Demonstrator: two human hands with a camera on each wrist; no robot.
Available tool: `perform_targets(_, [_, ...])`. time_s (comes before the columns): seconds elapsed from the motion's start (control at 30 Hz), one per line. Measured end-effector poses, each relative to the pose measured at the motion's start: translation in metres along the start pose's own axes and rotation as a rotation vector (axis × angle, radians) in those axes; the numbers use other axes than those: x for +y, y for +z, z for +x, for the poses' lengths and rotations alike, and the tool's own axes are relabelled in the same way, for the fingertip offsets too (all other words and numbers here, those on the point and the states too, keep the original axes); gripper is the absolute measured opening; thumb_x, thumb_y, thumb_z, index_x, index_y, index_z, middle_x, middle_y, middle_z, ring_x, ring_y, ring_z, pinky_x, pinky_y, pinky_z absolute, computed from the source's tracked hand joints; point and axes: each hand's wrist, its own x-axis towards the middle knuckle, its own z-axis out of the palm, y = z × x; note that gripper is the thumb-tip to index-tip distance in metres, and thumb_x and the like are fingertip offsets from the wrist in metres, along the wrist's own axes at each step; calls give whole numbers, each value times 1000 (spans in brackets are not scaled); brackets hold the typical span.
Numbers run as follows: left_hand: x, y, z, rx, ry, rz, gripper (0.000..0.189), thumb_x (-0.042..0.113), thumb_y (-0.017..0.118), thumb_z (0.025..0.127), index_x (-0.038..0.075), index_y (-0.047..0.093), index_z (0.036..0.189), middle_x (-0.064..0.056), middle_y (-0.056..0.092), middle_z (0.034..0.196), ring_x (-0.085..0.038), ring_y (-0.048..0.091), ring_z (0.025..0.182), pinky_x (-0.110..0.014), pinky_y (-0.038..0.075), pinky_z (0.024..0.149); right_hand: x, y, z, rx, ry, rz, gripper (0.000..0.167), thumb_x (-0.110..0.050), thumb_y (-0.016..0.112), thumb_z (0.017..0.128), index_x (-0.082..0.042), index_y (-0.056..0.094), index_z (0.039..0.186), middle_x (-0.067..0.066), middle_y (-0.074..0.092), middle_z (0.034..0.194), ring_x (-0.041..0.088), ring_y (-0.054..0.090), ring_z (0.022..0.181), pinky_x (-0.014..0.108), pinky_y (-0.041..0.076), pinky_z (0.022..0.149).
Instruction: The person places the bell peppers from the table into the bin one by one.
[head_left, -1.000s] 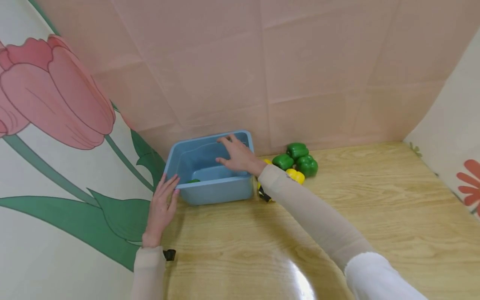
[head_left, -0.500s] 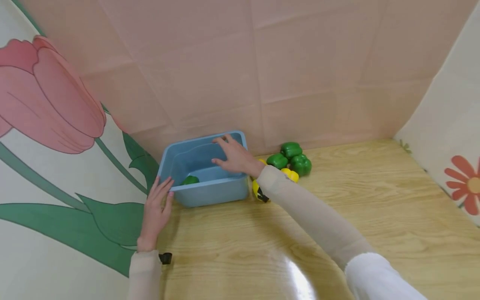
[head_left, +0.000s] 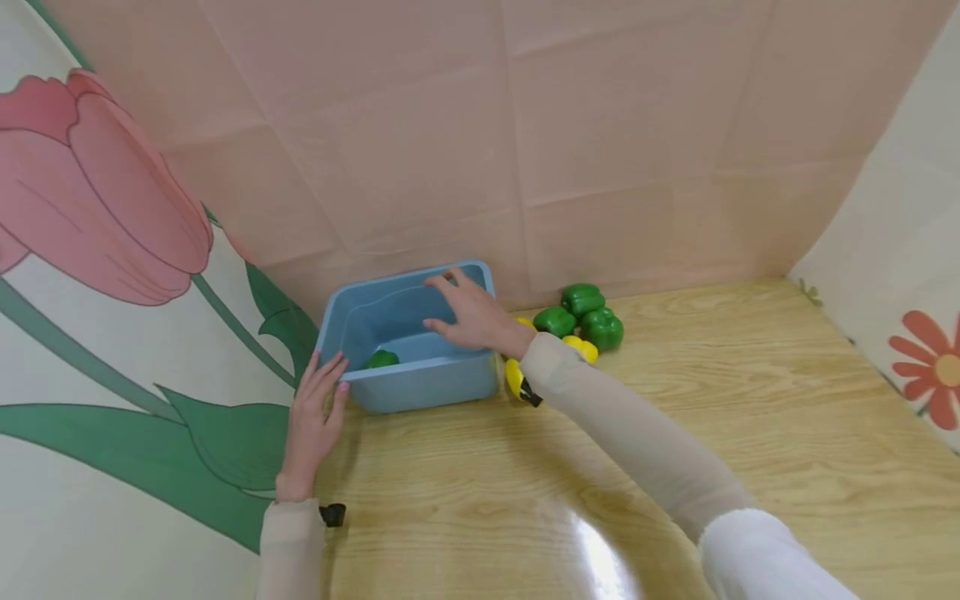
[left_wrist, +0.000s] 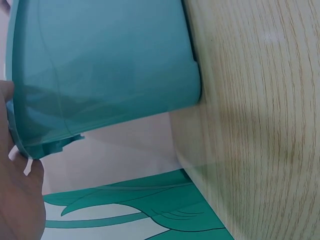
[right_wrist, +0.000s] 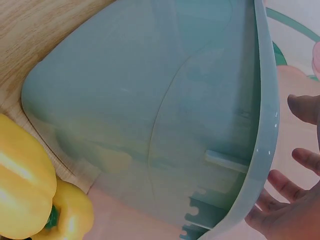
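Observation:
A blue plastic bin (head_left: pixel 420 385) stands at the back left of the table, with a green bell pepper (head_left: pixel 382 359) inside near its front left corner. My left hand (head_left: pixel 311 425) rests on the rim at that corner, fingers fairly straight. In the left wrist view, its fingers (left_wrist: pixel 35 172) lie along the lip. Over the bin's right side hovers my right hand (head_left: pixel 476 315), fingers spread and loosely bent, holding nothing. The right wrist view puts this hand (right_wrist: pixel 292 205) past the bin's rim (right_wrist: pixel 267 125), with yellow bell peppers (right_wrist: pixel 22 180) outside the wall.
Right of the bin, several green bell peppers (head_left: pixel 602 329) and yellow bell peppers (head_left: pixel 581 348) lie together on the wooden table (head_left: pixel 465 500), partly behind the right sleeve (head_left: pixel 622 425). A pink sheet (head_left: pixel 420 150) hangs behind; a flower-painted wall (head_left: pixel 217 450) stands close on the left.
The head view has shifted slightly. More of the green bell pepper in the bin shows than one second ago. Both hands keep nearly the same places at the bin.

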Motion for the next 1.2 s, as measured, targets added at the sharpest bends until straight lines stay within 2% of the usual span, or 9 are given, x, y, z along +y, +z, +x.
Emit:
perform_targets(0.3, [3, -1, 0, -12, -30, 2, 38, 6, 63, 107, 3, 66, 145, -13, 60, 156, -41, 33, 160, -59, 27, 132, 1, -2, -6, 16, -8, -13, 68, -44, 68, 104, -18, 43, 162, 15, 39, 162, 34, 54, 137, 54, 54, 108])
perform_targets(0.6, [4, -1, -1, 21, 9, 8, 40, 3, 65, 105, 4, 67, 144, -18, 62, 152, -51, 38, 154, -63, 30, 129, -4, -4, -14, 32, -29, -55, 69, -45, 69, 103, -18, 44, 161, 14, 42, 158, 32, 57, 129, 51, 56, 102])
perform_targets(0.87, [3, 0, 0, 2, -13, 17, 39, 7, 64, 106, 6, 66, 145, -16, 61, 154, -45, 35, 158, -61, 28, 131, -6, -7, -21, 38, -64, -82, 71, -49, 68, 103, -18, 44, 162, 14, 43, 158, 31, 58, 127, 48, 59, 97])
perform_targets(1.2, [3, 0, 1, 3, -8, 15, 38, 8, 63, 107, 4, 66, 145, -16, 61, 154, -48, 36, 156, -61, 28, 131, -8, -7, -29, 66, -124, -88, 72, -49, 70, 101, -17, 46, 161, 13, 45, 155, 30, 59, 122, 46, 58, 90])
